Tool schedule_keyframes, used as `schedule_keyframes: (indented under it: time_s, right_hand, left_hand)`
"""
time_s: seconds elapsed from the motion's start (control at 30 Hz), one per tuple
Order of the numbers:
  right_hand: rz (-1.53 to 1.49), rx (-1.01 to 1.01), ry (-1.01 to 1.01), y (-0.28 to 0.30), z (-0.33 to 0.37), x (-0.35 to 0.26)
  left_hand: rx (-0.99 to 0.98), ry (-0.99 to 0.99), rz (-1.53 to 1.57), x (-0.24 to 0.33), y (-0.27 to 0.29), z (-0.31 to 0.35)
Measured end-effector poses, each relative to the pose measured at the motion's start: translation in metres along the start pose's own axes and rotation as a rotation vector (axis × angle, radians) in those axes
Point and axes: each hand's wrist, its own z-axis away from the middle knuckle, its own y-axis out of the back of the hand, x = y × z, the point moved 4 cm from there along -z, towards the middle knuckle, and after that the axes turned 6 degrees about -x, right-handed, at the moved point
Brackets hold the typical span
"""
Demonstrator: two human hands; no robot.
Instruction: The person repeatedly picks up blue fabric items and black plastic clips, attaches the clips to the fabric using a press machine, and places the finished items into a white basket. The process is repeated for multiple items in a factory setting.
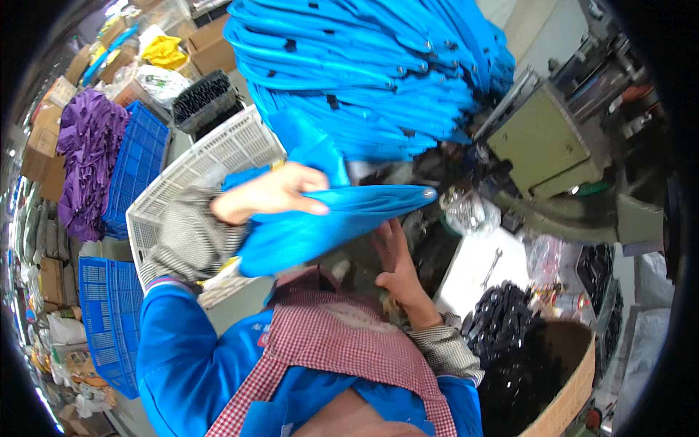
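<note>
My left hand (273, 193) is closed on a folded piece of bright blue fabric (328, 222), pinching it between thumb and fingers. The piece stretches to the right and narrows to a tip with a small round metal fitting (429, 194). Just below its right half, my right hand (397, 266) is raised with thumb and fingers apart and nothing visible in it; some fingertips are partly hidden by the fabric. Ahead lies a large pile of similar blue fabric pieces (357, 80), with metal fittings and small black tabs along them.
A white plastic basket (156, 197) stands left, beyond it blue crates (113, 320) and purple fabric (91, 153). At right are a green machine (539, 146), a white board (473, 262) with a wrench (494, 267), and a cardboard box (575, 386) of black parts (502, 320).
</note>
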Motion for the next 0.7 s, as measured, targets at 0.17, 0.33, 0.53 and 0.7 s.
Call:
schedule_keyframes:
  time_s: [0.17,0.33,0.53,0.7]
  right_hand:
    - [-0.075,0.879,-0.046,0.031,0.015,0.028]
    - [0.053,0.883,0.077,0.078,0.053,0.032]
    - [0.246,0.903,-0.063,0.113,0.043,0.017]
    - [0.03,0.925,-0.011,0.121,0.043,0.004]
  left_hand:
    - [0.129,-0.005,0.142,-0.044,-0.106,-0.081]
    - [-0.014,0.085,0.465,-0.073,-0.156,-0.117]
    - [0.112,-0.019,0.431,-0.076,-0.179,-0.155]
    - [-0.04,-0.038,0.727,-0.078,-0.188,-0.175]
